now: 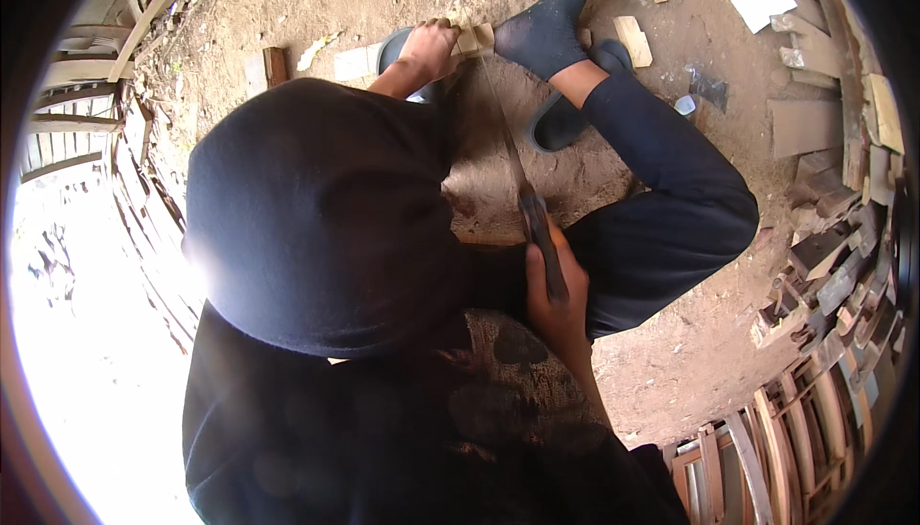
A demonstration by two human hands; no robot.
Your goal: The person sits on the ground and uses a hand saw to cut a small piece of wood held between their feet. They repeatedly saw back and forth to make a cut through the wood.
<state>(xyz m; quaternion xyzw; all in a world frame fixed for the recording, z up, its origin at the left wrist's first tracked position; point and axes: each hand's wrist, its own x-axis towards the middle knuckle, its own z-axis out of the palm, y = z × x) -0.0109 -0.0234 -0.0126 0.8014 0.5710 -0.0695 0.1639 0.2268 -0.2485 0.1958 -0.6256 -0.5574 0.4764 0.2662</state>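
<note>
At the top centre of the head view, my left hand grips a small light wooden piece low over the dirt ground. The tip of my black-socked foot's heel end is beside it, the foot lying just to the right. A long, narrow saw blade runs from that piece toward me. My right hand is closed around the saw's dark handle. Dark sandals lie under and beside my feet, partly hidden. My dark clothing covers much of the centre and lower view.
Wood offcuts are scattered near the foot, with a white piece at upper right. Stacked scrap boards line the right side and stand at lower right. A slatted wooden structure curves along the bright left side.
</note>
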